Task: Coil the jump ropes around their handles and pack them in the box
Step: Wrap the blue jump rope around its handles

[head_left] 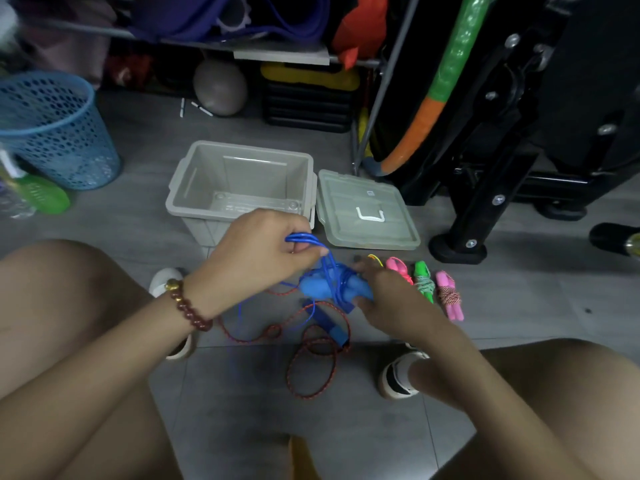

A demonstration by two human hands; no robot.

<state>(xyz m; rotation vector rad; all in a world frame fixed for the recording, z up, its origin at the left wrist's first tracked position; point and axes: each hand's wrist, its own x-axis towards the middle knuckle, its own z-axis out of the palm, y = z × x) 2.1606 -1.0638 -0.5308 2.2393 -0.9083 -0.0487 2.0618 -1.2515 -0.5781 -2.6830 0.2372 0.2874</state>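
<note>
Gripping half-hidden blue handles [313, 287], right hand [384, 299] faces left hand [263, 251] pinching blue rope [301, 238].

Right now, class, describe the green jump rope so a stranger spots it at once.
Find the open grey box on the floor; its lid lies to its right. In front of the lid is a row of coiled ropes. The green jump rope alone is green, between two pink ones.
</note>
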